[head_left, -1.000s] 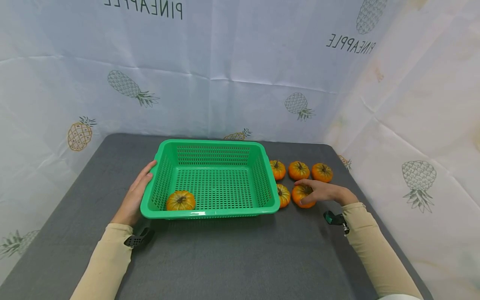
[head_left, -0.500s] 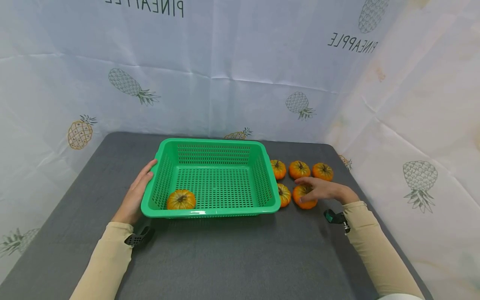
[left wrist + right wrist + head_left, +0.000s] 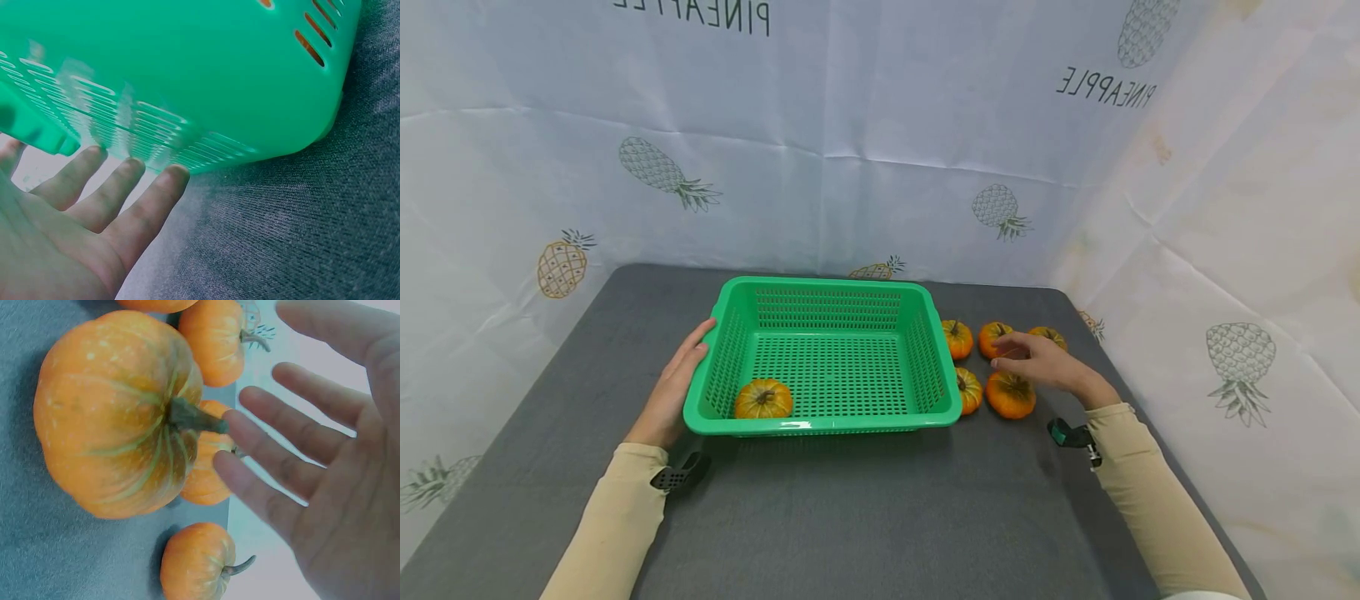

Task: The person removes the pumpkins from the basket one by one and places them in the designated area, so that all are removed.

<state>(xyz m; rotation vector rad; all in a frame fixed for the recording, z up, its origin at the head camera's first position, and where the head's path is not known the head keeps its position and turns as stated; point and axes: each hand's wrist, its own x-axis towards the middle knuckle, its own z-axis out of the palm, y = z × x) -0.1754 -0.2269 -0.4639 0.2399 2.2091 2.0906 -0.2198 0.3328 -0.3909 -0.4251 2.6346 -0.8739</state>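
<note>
A green plastic basket [image 3: 850, 426] stands on the dark table, with one small pumpkin [image 3: 763, 401] in its front left corner. My left hand [image 3: 674, 393] lies along the basket's left side, and in the left wrist view its fingers [image 3: 147, 209] are extended at the slotted wall. To the right of the basket, my right hand [image 3: 1043, 363] hovers over the near-row pumpkin [image 3: 1011, 397], holding nothing. That pumpkin [image 3: 112, 419] fills much of the right wrist view, its stem close to the spread fingers [image 3: 275, 459].
Beside it, another pumpkin [image 3: 967, 392] is partly hidden by the basket's right rim. Behind stand a left pumpkin [image 3: 957, 340], a middle pumpkin [image 3: 992, 338] and a right pumpkin [image 3: 1051, 335], the last two partly covered by the right hand. Pineapple-print cloth [image 3: 895, 217] hangs behind the table.
My right hand has come off the near-row pumpkin and risen slightly above it, its fingers now apart from it. The left hand and the basket stay where they were.
</note>
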